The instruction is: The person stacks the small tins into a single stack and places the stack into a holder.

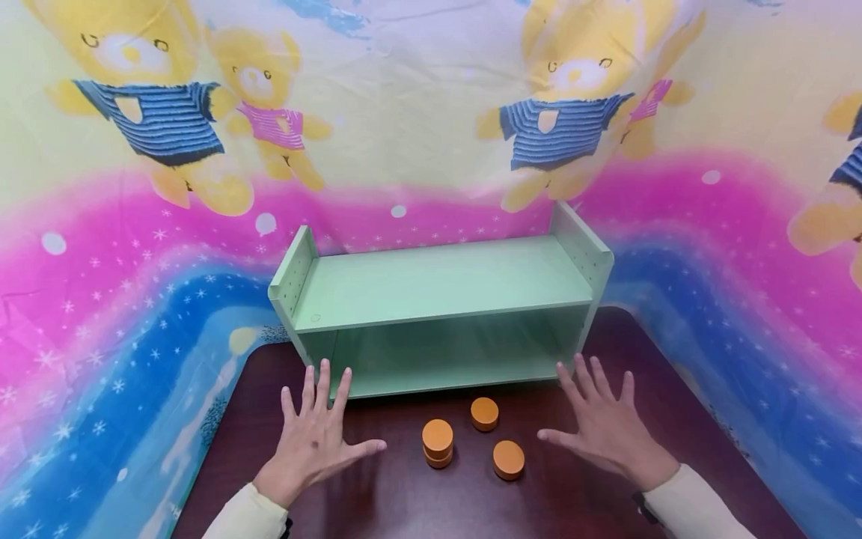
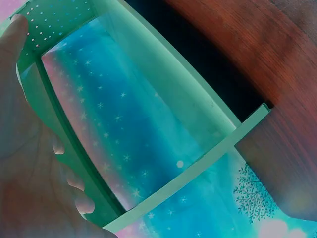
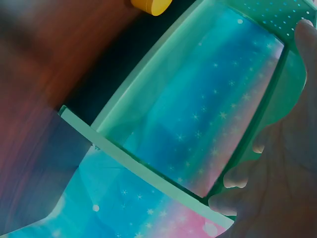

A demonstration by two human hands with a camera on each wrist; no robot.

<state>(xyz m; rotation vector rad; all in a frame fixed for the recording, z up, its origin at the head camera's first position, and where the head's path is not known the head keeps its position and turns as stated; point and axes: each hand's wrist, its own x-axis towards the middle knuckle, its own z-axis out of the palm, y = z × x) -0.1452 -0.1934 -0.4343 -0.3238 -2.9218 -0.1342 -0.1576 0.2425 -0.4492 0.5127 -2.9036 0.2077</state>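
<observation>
Place: small cloth-lined nook; whether home or studio cannot be told
Backdrop: creased printed cloth (image 1: 411,112), hanging behind and along both sides
Print: cartoon bears (image 1: 161,123) in striped shirts, nursery-like, above snowflakes
Surface (image 1: 384,505): dark reddish wood grain, rounded corners
Furniture: pale green shelf unit (image 1: 438,281) against the cloth

Orange discs (image 1: 508,458), two apparently stacked

A cream sleeve (image 1: 245,515) at seven o'clock runs to the left hand (image 1: 313,445), a matching sleeve (image 1: 694,505) at four to the right hand (image 1: 606,428), slivers of black band (image 1: 644,507) edging both.
</observation>
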